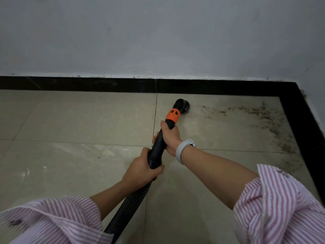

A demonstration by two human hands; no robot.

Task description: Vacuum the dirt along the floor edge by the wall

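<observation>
Black plastic forms the vacuum wand (159,147), which carries an orange collar (172,115) near its far end and a round black brush nozzle (182,104) at the tip. The wand's long axis runs from lower left to upper right, pointing away from the person toward the wall (158,36). The nozzle rests on the floor (70,120), just short of the black skirting (105,84) that runs along the wall's base. A ribbed black hose (130,205) continues from the wand's near end down between the two arms and out of view at the bottom edge.

The right hand (169,136) grips the wand just below the orange collar, fingers curled round it. The left hand (140,169) grips the wand's near end where the hose joins, fingers wrapped round. A white wristband (183,149) sits on the right wrist. Both forearms emerge from rolled striped sleeves (281,205), pink and white.

Brown dirt (255,113) lies scattered over the beige floor tile to the right of the nozzle, spreading toward the corner and along the right-hand skirting. The nozzle stands at the left edge of this dirt. The tiles to the left of the nozzle appear glossy.
</observation>
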